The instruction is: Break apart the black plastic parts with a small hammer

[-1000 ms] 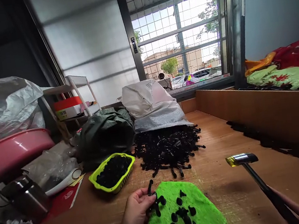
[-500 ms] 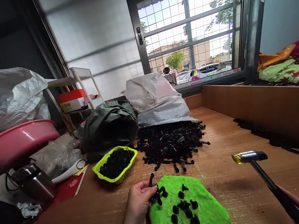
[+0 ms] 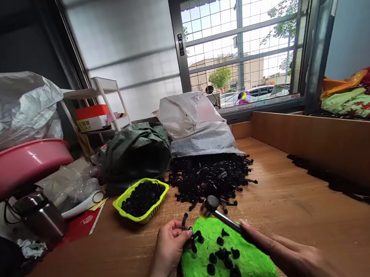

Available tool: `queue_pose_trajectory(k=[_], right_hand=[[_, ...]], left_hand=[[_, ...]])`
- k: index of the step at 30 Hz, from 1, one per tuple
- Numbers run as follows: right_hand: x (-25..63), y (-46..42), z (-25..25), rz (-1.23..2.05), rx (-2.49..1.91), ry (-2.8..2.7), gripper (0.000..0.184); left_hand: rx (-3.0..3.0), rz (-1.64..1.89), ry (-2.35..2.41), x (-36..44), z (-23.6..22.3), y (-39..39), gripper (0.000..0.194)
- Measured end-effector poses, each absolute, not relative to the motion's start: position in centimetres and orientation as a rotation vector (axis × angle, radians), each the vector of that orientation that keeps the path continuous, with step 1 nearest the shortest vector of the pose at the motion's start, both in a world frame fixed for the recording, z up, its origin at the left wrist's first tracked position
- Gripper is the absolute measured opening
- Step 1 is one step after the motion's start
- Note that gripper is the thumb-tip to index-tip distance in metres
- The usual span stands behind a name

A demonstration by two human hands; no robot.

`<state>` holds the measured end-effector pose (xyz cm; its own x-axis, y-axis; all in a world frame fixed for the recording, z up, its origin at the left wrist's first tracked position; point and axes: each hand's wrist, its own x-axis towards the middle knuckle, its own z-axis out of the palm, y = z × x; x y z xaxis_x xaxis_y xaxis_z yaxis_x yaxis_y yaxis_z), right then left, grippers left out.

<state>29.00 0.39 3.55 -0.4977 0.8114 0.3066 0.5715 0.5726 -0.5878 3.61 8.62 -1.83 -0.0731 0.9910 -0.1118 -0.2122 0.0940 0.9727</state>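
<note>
1. Head view, left hand (image 3: 171,244): thumb and fingers pinched nearly closed on a black, branched, rubbery-looking piece (image 3: 194,246), which sits at the far-left edge of the pad.
2. Right hand (image 3: 296,255): fingers wrapped around the handle of a slim hammer (image 3: 227,220) with a metal shaft and black-capped head; head near the pad's far edge, contact cannot be told.
3. Bright green, rough-surfaced pad (image 3: 198,275): on the brown wooden desk (image 3: 120,265), at its near side; loose black pieces (image 3: 223,253) scattered mid-pad.
4. Yellow-green slatted plastic basket (image 3: 132,216): beyond the pad's far-left corner, filled with small black pieces.
5. Heap of black stemmed pieces (image 3: 210,176): beyond the pad's far edge, at the mouth of a white woven sack (image 3: 200,127).
6. Handling, as judged: piece best kept steady against the pad's edge, pinch set back from the hammer head, swing short and square.
</note>
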Motion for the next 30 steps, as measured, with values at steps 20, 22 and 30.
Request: queue_pose_trajectory(k=[20,22,30], right_hand=[[26.8,1.2,3.8,0.386,-1.344,-2.408,0.063],[26.7,1.1,3.6,0.384,-1.395,-2.437,0.067],[28.1,0.9,2.4,0.61,-1.197,-2.286,0.055]], left_hand=[[0.94,1.229,1.199,3.9,-1.2,8.7,0.034],[0.946,1.208,1.197,3.8,-1.0,8.6,0.035],[0.943,1.055,1.219,3.6,1.5,7.2,0.03]])
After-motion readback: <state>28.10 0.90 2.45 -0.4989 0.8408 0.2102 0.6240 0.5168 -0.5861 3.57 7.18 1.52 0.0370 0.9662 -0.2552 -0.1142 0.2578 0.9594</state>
